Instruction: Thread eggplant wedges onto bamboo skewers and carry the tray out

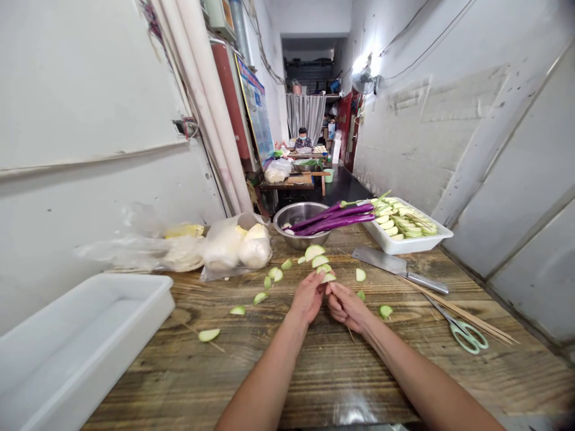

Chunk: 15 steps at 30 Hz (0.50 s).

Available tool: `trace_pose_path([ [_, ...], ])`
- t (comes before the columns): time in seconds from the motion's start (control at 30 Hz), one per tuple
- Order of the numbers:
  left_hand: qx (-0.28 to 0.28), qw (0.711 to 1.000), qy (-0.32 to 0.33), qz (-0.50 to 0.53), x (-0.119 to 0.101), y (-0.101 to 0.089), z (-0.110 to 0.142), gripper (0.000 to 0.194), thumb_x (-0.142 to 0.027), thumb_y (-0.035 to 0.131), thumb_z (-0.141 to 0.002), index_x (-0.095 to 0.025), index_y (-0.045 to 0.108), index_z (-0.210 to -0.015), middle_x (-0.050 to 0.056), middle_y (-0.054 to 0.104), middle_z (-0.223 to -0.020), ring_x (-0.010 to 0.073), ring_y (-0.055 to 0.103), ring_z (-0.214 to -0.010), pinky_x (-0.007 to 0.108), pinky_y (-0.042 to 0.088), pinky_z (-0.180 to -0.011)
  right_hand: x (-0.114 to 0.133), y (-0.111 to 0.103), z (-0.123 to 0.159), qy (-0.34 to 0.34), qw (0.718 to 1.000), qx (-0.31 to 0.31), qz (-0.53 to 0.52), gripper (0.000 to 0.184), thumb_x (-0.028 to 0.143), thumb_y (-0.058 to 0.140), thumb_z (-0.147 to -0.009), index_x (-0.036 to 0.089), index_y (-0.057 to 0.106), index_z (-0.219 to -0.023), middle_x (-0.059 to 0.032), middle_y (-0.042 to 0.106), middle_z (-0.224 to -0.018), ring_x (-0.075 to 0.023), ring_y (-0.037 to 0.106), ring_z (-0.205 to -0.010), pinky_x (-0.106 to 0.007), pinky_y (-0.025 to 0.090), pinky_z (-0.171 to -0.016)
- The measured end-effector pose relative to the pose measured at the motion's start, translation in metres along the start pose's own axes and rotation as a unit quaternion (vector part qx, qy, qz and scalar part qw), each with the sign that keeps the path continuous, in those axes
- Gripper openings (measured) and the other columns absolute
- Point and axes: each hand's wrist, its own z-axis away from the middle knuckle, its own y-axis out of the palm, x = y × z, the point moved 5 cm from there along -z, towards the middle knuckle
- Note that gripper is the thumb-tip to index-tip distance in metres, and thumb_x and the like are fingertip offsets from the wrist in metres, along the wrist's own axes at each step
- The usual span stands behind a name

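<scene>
My left hand (308, 296) is closed on a half-moon zucchini slice (329, 278), pale inside with a green rim. Close against it, my right hand (348, 306) pinches a thin bamboo skewer (351, 333), whose lower end sticks out below the fingers. Its tip is hidden between the hands, so I cannot tell whether it is in the slice. More slices lie just beyond my fingertips, such as a larger zucchini slice (314, 252). To the left, a single slice (209, 335) rests by another skewer on the wooden table (179, 383).
A cleaver (380, 261), loose bamboo skewers (467, 310) and green-handled scissors (467, 336) lie at right. Behind stand a steel bowl (291, 214) with purple eggplants (335, 220) and a white tray (415, 244) of skewered slices. Left are plastic bags (224, 245) and another white tray (148, 293). A person (303, 140) sits far back.
</scene>
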Motion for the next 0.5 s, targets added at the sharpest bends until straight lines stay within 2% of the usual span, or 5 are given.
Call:
trace_pose_path([
  [0.1,-0.010,1.000,-0.010,0.010,-0.001,-0.004,-0.001,0.022,-0.023,0.071,-0.068,-0.010,0.066,-0.086,0.007,0.068,-0.084,0.0093,0.060,-0.066,0.019,0.045,-0.060,-0.002,-0.002,0.000,0.006,1.000,-0.005,0.006,0.027,0.044,0.056,-0.081,0.018,0.052,-0.082,0.0116,0.038,-0.040,-0.0015,0.019,-0.028,-0.013,0.017,-0.027],
  [0.2,-0.045,0.999,0.004,0.018,-0.003,-0.010,-0.002,0.024,-0.020,0.071,-0.068,-0.013,0.065,-0.089,0.007,0.068,-0.088,0.0117,0.062,-0.071,0.020,0.046,-0.060,-0.003,-0.003,0.001,-0.001,1.000,-0.017,0.025,0.028,0.043,0.059,-0.079,0.016,0.056,-0.086,0.0102,0.043,-0.043,-0.0013,0.023,-0.029,-0.014,0.020,-0.028],
  [0.3,-0.069,0.997,-0.003,0.026,-0.001,-0.015,-0.004,0.023,-0.019,0.071,-0.067,-0.012,0.065,-0.088,0.008,0.069,-0.088,0.0130,0.063,-0.073,0.023,0.048,-0.064,-0.003,-0.002,0.003,-0.022,0.998,-0.043,0.039,0.028,0.042,0.060,-0.078,0.015,0.057,-0.085,0.0103,0.042,-0.042,-0.0008,0.021,-0.029,-0.014,0.018,-0.028],
  [0.5,-0.069,0.996,-0.036,0.038,0.006,-0.017,-0.005,0.018,-0.019,0.071,-0.068,-0.012,0.066,-0.083,0.007,0.069,-0.086,0.0146,0.064,-0.075,0.026,0.050,-0.071,-0.002,0.002,0.008,-0.039,0.994,-0.084,0.059,0.029,0.044,0.061,-0.076,0.016,0.057,-0.081,0.0108,0.041,-0.040,-0.0005,0.017,-0.027,-0.014,0.016,-0.026],
])
